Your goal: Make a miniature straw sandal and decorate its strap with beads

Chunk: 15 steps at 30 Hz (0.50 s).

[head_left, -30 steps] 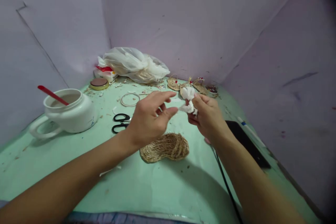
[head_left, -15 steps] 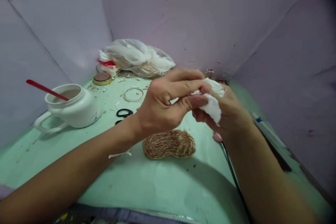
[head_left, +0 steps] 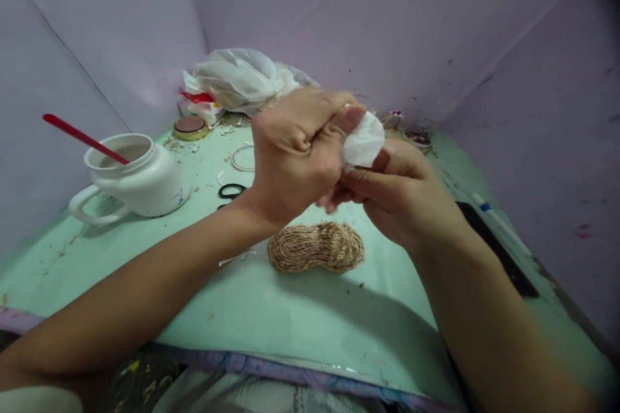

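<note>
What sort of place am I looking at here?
Probably a small handicraft corner. It shows in the brown, sole-shaped piece of coiled straw-like cord, the partly hidden black-handled scissors, and the pale green tabletop dotted with small scraps.

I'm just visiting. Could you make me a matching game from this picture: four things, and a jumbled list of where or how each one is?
1. tissue
2. stick
3. bag
4. woven piece

a. at the far side of the table
b. brown and ridged
c. held in the left hand
d. red, leaning in the mug

Pairs: 1-c, 2-d, 3-a, 4-b
</note>
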Tool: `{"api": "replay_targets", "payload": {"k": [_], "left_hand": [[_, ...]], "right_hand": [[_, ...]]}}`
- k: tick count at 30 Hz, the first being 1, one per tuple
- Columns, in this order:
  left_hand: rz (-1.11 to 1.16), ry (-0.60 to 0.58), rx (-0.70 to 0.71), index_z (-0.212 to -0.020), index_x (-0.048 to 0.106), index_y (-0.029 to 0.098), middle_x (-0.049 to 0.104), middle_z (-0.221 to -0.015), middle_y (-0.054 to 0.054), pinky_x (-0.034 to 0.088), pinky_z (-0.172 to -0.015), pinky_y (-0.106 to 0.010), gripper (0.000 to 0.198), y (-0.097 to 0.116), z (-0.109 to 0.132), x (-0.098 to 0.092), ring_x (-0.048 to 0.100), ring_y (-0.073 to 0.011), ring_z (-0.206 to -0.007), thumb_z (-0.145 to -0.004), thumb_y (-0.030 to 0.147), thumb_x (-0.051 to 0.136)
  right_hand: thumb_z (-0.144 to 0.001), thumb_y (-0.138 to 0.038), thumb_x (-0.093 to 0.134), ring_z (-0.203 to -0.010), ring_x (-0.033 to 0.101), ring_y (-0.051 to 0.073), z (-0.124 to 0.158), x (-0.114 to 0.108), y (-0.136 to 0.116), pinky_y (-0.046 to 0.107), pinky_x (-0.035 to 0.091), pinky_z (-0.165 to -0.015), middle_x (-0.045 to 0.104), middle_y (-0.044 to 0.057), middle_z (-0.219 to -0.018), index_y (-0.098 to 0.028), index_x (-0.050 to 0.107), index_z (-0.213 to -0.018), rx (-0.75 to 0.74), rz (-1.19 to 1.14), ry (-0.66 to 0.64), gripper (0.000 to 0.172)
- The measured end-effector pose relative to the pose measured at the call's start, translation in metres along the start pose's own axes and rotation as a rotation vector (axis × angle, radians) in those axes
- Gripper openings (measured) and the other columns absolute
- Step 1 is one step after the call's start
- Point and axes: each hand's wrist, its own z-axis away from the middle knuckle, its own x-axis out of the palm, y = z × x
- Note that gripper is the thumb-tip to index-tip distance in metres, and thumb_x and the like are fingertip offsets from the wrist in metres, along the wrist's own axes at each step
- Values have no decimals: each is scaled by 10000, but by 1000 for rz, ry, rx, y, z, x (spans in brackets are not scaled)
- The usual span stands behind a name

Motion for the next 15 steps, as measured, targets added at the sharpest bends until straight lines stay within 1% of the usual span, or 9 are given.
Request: {"api": "replay_targets", "payload": {"k": [1,2,3,5,7,10,12,14,15], "left_hand": [[-93,-27,127,-732,635,228,642,-747,22,496,-787,-313,200,-4,-1,-1,635,-159,-776,-875,243,496],[-147,-77,247,-814,643,245,666,-859,10,453,-896,-359,171,-8,-1,-2,621,-182,-894,-873,236,483],[-179,-141,351,-899,637,255,667,-968,-3,403,-969,-391,178,-11,-2,-3,595,-193,-987,-871,223,464],[-211,-237,492,-995,612,263,636,-1100,-18,353,-1022,-402,244,-16,-3,-4,561,-188,-1072,-858,184,427],[-241,-251,545,-1018,598,262,628,-1099,-18,348,-1028,-391,283,-20,-5,-4,565,-177,-1054,-839,153,408],[-260,-208,555,-939,588,244,637,-895,-8,414,-953,-379,219,-24,-7,-6,592,-167,-870,-837,171,407],[-259,-182,568,-859,568,234,601,-783,-5,452,-869,-359,185,-27,-9,-8,571,-166,-795,-846,189,389],[-267,-153,591,-841,549,235,582,-764,-5,449,-838,-343,202,-32,-9,-10,557,-164,-805,-866,205,351],[-281,-132,598,-853,544,237,584,-777,-2,440,-837,-333,214,-35,-10,-12,553,-158,-819,-884,220,333]], "right_hand": [[-641,-126,585,-608,625,139,0,0,-3,270,527,-557,566,-51,-566,-208,560,-603,32,-22,-9,94],[-623,-113,585,-694,632,155,1,0,-6,291,533,-612,572,-52,-600,-212,557,-612,53,-40,-10,103],[-619,-112,582,-769,628,168,2,0,-10,307,531,-646,574,-55,-631,-215,552,-612,65,-45,-4,108],[-648,-137,573,-849,611,185,3,0,-16,324,525,-656,575,-55,-672,-212,532,-596,74,-15,34,100],[-665,-153,567,-867,601,195,4,2,-17,328,524,-642,574,-45,-691,-203,494,-561,82,29,65,136],[-627,-133,563,-887,595,209,5,4,-10,314,531,-638,568,-25,-690,-206,456,-528,83,33,23,163],[-602,-124,553,-936,587,217,6,5,-4,304,535,-656,585,-22,-720,-217,487,-552,68,-2,-33,124],[-599,-127,550,-1008,570,221,7,4,-3,303,536,-695,618,-25,-795,-224,546,-609,52,-42,-86,98],[-601,-123,550,-1054,555,220,8,3,-5,308,531,-732,633,-30,-854,-226,581,-651,46,-61,-118,119]]}}
